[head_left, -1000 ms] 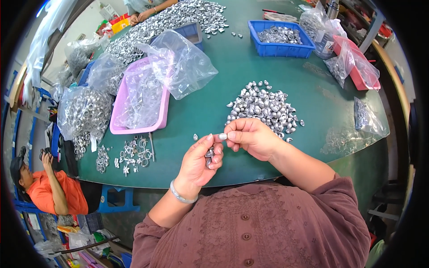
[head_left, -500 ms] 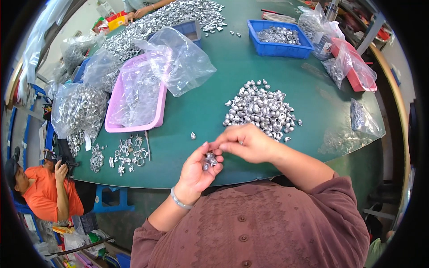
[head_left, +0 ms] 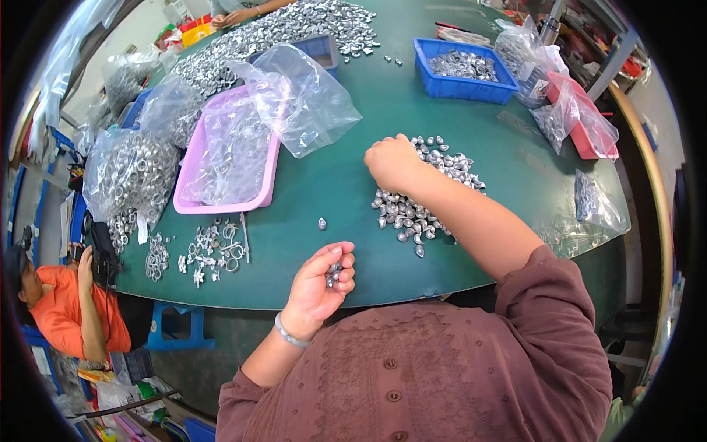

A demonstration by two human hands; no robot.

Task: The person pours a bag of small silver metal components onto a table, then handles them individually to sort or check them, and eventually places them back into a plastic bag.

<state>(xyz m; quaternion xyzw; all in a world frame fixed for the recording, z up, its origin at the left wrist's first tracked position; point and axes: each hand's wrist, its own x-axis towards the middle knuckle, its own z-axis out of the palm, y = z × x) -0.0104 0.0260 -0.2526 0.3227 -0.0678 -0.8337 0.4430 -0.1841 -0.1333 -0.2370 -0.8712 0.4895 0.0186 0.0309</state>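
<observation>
Silver-coloured metal pieces, small and rounded, lie in a pile [head_left: 409,215] on the green desk [head_left: 309,184], partly covered from view by the right forearm. At the pile's far-left edge is the right hand [head_left: 392,162], back upward and fingers bent under; its fingertips are hidden, so I cannot tell whether it grips a piece. Left of the pile and nearer the body, the left hand [head_left: 322,276] curls its fingers around several loose pieces [head_left: 333,274]; a pale bracelet [head_left: 292,334] circles the wrist. One lone piece [head_left: 322,224] lies left of the pile, just beyond the left hand.

Farther left of the pile stands a pink basin [head_left: 228,208] with clear plastic in it. Well left of the pile and toward the desk's near edge are small ring castings [head_left: 213,250], a thin rod [head_left: 245,237] beside them. Beyond the pile, slightly right, a blue basket [head_left: 471,88] carries more metal parts. A large heap [head_left: 294,22] spreads beyond the pile and leftward, near a co-worker's hands [head_left: 234,18].
</observation>
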